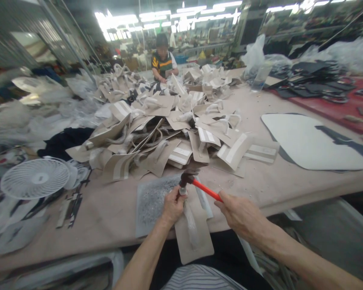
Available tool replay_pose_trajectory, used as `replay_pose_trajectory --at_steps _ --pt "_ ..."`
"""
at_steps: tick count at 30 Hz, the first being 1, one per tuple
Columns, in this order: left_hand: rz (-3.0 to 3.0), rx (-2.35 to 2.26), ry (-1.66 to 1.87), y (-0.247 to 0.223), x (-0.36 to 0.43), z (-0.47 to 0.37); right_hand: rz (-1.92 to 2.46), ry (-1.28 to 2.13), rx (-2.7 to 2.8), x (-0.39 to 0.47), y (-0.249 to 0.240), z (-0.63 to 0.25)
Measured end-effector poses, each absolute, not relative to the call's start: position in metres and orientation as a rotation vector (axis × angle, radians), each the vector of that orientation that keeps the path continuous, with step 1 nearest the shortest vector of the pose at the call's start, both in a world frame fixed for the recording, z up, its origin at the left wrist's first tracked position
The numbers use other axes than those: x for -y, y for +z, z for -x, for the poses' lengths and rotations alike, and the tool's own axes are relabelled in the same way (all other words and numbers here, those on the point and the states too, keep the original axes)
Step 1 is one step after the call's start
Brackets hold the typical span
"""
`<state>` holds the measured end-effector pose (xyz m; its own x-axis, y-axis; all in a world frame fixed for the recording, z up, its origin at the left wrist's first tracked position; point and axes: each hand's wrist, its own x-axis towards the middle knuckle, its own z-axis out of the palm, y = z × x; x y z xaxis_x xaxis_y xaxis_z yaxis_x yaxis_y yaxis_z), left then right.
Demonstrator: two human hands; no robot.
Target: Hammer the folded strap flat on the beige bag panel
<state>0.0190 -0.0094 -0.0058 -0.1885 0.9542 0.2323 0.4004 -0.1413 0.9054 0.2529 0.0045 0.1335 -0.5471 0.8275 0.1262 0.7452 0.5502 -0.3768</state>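
Orange-handled hammer [199,186] gripped by right hand [240,213], left hand [173,205] pinching tan piece [193,233]

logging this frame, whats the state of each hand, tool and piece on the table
left hand: closed on a small metal punch, upright on the piece
right hand: gripping the hammer handle
hammer: head resting on the punch top
beige piece: flat, overhanging the table edge
fan: tilted face up
pile of pieces: jumbled

Head view: faces forward-down over table [109,213], close.
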Motion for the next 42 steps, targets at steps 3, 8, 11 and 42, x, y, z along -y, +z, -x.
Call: replay_pose_trajectory --at_steps 3,8,11,42 --pt "-1.536 -1.562 1.317 -0.006 0.01 -0.019 1.184 0.281 2.243 -0.008 0.171 -0.249" --pt "-1.544 -1.569 1.309 -0.009 0.01 -0.018 1.073 0.085 2.066 0.003 0.16 -0.243" --pt "-1.562 -1.573 1.304 -0.012 0.01 -0.018 1.14 0.08 2.524 0.006 0.121 -0.252" --pt "-0.747 -1.826 1.722 0.011 0.027 0.03 1.421 0.921 1.972 0.013 0.105 -0.169"
